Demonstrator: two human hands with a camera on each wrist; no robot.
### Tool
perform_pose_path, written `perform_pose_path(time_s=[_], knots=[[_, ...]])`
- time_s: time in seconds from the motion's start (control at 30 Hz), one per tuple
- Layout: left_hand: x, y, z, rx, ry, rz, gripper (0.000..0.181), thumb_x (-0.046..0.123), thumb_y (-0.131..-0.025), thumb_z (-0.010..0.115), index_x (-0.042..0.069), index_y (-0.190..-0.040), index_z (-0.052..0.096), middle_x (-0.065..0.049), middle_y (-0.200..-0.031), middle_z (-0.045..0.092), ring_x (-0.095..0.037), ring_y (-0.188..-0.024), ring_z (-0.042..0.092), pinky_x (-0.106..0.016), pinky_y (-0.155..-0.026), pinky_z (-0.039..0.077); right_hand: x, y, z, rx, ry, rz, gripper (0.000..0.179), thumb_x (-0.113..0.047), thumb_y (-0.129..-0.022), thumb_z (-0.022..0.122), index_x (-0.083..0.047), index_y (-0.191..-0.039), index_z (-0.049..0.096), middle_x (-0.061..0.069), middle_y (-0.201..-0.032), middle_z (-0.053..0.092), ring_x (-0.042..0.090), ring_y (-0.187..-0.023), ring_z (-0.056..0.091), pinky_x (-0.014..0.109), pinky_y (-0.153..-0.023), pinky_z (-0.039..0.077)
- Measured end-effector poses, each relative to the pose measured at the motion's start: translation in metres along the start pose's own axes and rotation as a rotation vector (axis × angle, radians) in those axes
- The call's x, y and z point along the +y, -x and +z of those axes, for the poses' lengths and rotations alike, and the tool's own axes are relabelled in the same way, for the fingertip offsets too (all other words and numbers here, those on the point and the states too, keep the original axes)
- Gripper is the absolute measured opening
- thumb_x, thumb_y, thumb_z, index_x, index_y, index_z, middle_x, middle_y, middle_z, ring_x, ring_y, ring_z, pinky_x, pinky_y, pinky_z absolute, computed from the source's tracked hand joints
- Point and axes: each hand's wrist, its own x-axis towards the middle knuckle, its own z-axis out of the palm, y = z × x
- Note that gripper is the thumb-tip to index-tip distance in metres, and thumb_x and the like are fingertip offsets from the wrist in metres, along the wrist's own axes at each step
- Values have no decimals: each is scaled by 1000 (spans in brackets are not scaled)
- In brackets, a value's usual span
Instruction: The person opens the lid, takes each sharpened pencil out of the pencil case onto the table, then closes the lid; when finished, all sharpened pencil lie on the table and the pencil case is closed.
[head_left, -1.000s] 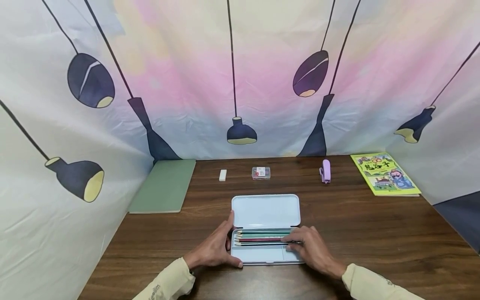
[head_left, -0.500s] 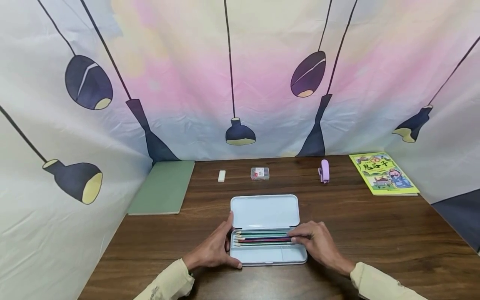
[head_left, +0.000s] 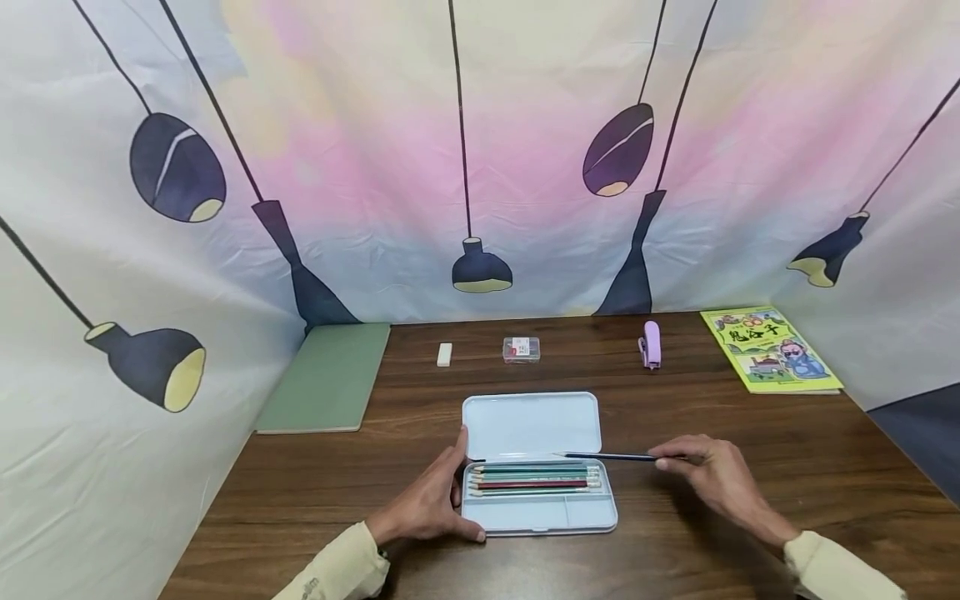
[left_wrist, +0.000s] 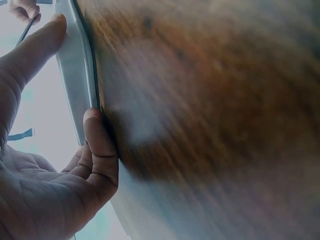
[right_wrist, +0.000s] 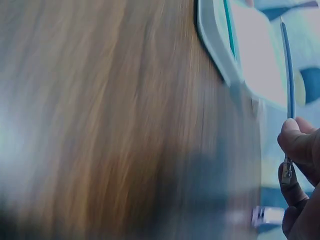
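A white pencil case (head_left: pixel 517 512) lies with its lid (head_left: pixel 532 423) raised. Several pencils (head_left: pixel 528 484), green, red and dark, lie side by side in its back compartment. My left hand (head_left: pixel 431 497) holds the case at its left end, thumb at the front corner and fingers along the side; the left wrist view shows the fingertips (left_wrist: pixel 92 117) against the case's edge. Right of the case, my right hand (head_left: pixel 716 475) pinches a dark pencil (head_left: pixel 615 456) near its eraser end, its tip pointing left over the hinge side. In the right wrist view the pencil's metal ferrule (right_wrist: pixel 287 171) shows below the thumb.
Along the back of the wooden table (head_left: pixel 585 367) are a white eraser (head_left: pixel 445 355), a small clear box (head_left: pixel 521 349) and a purple stapler (head_left: pixel 651 345). A green notebook (head_left: pixel 326 379) lies at left, a yellow comic-style book (head_left: pixel 772 350) at right. A printed curtain stands behind.
The right hand has drawn a dark pencil out of the case and moved right with it. The left hand has stayed at the case's left end.
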Motion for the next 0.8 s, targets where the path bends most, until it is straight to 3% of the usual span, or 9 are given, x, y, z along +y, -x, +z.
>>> perform_pose_path(time_s=[0.17,0.33,0.6,0.8], knots=[[0,1,0,1,4,5,134,45,-55,84,7,-145,-7,-5,-120,40,-16,-93,43,-28,-82,37,19,10,-22,-72,77,155,15,-16,-71,77,-27,-80,73,-13,-80,65,2,-78,59,18,-65,42],[0,0,0,1,18,5,134,44,-55,84,7,-145,-8,-5,-115,41,-13,-83,42,-25,-74,37,35,18,-36,-147,128,276,11,-19,-73,75,-26,-82,73,-12,-82,65,1,-77,58,25,-64,45],[0,0,0,3,19,2,134,45,-55,84,7,-145,-7,-6,-116,40,-13,-82,41,-24,-73,37,51,26,-39,-225,132,343,7,-26,-75,74,-25,-82,73,-6,-85,67,10,-79,61,32,-67,47],[1,0,0,5,28,2,134,42,-55,85,7,-145,-7,-6,-112,40,-13,-79,42,-23,-68,38,56,27,-36,-232,124,331,8,-27,-74,74,-25,-81,73,-7,-84,67,6,-78,59,27,-65,46]])
